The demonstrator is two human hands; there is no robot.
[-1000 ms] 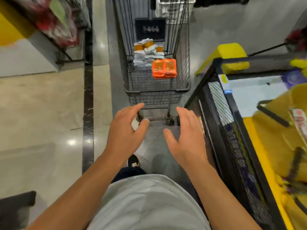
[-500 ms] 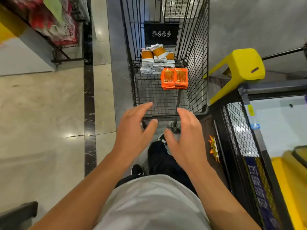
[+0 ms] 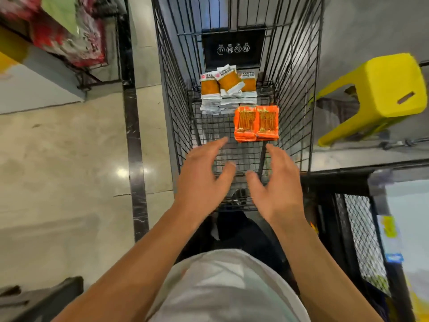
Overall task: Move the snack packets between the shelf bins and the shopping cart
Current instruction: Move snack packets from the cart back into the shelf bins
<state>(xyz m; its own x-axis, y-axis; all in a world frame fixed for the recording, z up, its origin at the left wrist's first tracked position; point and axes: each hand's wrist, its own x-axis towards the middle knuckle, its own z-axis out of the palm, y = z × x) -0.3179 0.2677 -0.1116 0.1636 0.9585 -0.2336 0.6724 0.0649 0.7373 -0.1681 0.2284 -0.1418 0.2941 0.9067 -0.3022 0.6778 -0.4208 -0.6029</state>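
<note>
Hands first, head view: the left hand (image 3: 204,180) and the right hand (image 3: 276,182) are both extended over the near end of the wire shopping cart (image 3: 299,89), palms turned toward each other, fingers straight and spread wide, thumbs nearly meeting — neither hand holds anything. This posture suits a two-handed scoop of a packet stack rather than a single-packet pinch.

Cart contents: a stack of orange snack packets (image 3: 256,123), two side by side, lies on the cart floor just beyond the fingertips, toward the right wall. Farther in, white-and-orange packets (image 3: 228,89) sit in neat stacks against the far end, below a black warning placard (image 3: 233,48). Stacking keeps each kind together for lifting as a block.

Surroundings: a black mesh shelf bin (image 3: 362,228) stands near on the right — its contents are mostly out of frame. A yellow plastic stool (image 3: 390,87) lies tipped on the right, beside the cart. Red packaged goods (image 3: 67,31), blurred, fill a rack at far left.

Judgement: the orange stack is the likely next pick.
</note>
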